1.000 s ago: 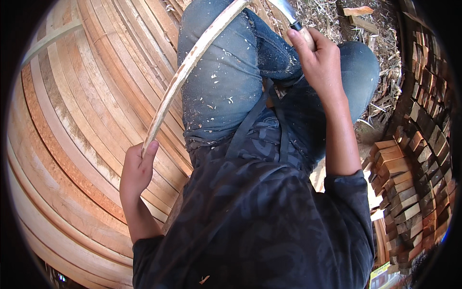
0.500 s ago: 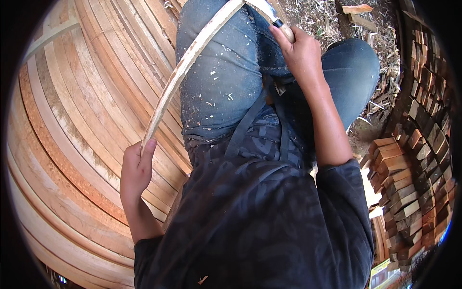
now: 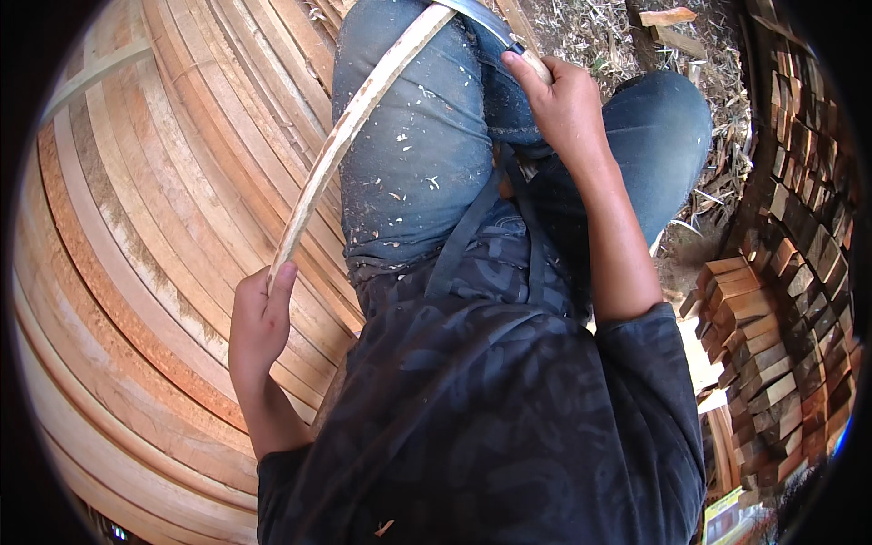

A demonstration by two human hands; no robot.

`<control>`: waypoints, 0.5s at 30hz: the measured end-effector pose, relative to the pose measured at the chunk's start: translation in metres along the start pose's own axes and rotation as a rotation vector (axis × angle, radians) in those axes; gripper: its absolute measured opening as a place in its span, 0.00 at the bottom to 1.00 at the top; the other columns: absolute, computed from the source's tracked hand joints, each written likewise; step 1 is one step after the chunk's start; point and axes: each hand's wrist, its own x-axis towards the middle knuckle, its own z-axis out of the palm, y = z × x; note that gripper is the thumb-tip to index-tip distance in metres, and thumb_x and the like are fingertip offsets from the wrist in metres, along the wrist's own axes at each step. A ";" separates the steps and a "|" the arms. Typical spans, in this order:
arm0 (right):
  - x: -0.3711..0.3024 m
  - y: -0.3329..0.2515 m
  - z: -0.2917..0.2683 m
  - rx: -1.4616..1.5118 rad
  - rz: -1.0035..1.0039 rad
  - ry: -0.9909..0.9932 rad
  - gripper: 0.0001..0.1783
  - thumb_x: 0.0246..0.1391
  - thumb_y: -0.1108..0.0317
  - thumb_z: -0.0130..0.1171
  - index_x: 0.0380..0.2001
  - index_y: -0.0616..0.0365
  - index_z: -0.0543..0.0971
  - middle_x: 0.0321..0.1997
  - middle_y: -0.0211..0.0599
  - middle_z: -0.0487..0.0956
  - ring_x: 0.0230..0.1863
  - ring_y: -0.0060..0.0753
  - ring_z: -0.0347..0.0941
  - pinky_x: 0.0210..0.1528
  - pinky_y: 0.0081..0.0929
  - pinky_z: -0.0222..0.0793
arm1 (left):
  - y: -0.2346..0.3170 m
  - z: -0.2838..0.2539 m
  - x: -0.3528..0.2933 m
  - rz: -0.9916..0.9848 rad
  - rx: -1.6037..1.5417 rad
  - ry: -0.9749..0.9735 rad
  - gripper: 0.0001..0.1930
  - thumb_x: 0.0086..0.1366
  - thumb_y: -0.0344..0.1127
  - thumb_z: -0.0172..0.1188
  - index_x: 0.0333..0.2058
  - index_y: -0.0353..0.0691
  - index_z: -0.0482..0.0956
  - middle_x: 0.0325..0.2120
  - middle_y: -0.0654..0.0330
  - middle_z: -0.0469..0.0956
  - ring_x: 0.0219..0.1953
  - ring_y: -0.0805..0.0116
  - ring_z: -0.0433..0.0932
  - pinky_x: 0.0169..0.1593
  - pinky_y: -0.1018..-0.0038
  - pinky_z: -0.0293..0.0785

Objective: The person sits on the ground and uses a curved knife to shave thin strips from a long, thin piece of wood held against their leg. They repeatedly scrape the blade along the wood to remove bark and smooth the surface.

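A long, slender pale wooden stick [image 3: 338, 138] with brownish patches slants across my left thigh. Its near end is gripped in my left hand [image 3: 260, 322], thumb laid along the wood. My right hand [image 3: 568, 107] is closed round the light wooden handle of a knife [image 3: 491, 24] with a dark collar and a curved metal blade. At the top edge of the head view the blade crosses the stick's far part, apparently touching it. Anything of the stick beyond that edge is out of sight.
Long sawn boards [image 3: 195, 195] lie side by side on my left, with a crosswise strip [image 3: 95, 77] over them. Pale shavings [image 3: 581, 41] cover the ground ahead right, beside loose wood offcuts [image 3: 668, 16]. Stacked wooden blocks [image 3: 758, 350] rise on my right. Wood flecks dot my jeans [image 3: 409, 136].
My right hand and the knife have shifted slightly left and away from me, so the blade lies farther left across the stick. My left hand has barely moved.
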 end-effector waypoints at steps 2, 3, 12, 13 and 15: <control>-0.011 -0.002 0.020 0.034 -0.023 0.059 0.30 0.53 0.45 0.59 0.30 0.70 0.80 0.23 0.61 0.77 0.30 0.61 0.77 0.36 0.43 0.72 | 0.002 0.000 0.002 -0.003 0.024 -0.008 0.24 0.71 0.44 0.49 0.19 0.34 0.64 0.12 0.67 0.54 0.19 0.79 0.52 0.21 0.73 0.52; -0.016 -0.012 0.023 0.060 -0.019 0.050 0.30 0.54 0.46 0.58 0.30 0.70 0.80 0.24 0.63 0.77 0.33 0.64 0.76 0.38 0.44 0.72 | 0.000 -0.001 0.002 -0.015 0.015 -0.016 0.24 0.71 0.44 0.49 0.19 0.34 0.64 0.12 0.66 0.54 0.19 0.79 0.52 0.21 0.73 0.53; 0.000 -0.005 0.023 0.021 -0.054 0.078 0.32 0.53 0.44 0.57 0.26 0.71 0.80 0.24 0.65 0.77 0.32 0.65 0.76 0.39 0.47 0.72 | -0.003 0.007 -0.001 0.000 0.024 -0.011 0.24 0.71 0.45 0.49 0.18 0.35 0.63 0.12 0.67 0.54 0.19 0.79 0.53 0.22 0.73 0.54; -0.004 -0.010 0.028 0.018 -0.065 0.102 0.31 0.53 0.45 0.58 0.27 0.72 0.79 0.24 0.66 0.76 0.32 0.65 0.76 0.40 0.47 0.72 | -0.003 0.005 0.000 -0.010 0.005 -0.017 0.25 0.71 0.45 0.49 0.18 0.35 0.63 0.12 0.66 0.54 0.19 0.79 0.53 0.22 0.73 0.54; -0.002 -0.002 0.027 -0.051 -0.079 0.127 0.31 0.53 0.43 0.57 0.28 0.68 0.81 0.25 0.64 0.77 0.32 0.65 0.76 0.39 0.48 0.72 | -0.003 0.001 -0.002 -0.040 -0.007 -0.038 0.24 0.71 0.45 0.48 0.18 0.34 0.63 0.12 0.65 0.54 0.19 0.78 0.53 0.21 0.73 0.54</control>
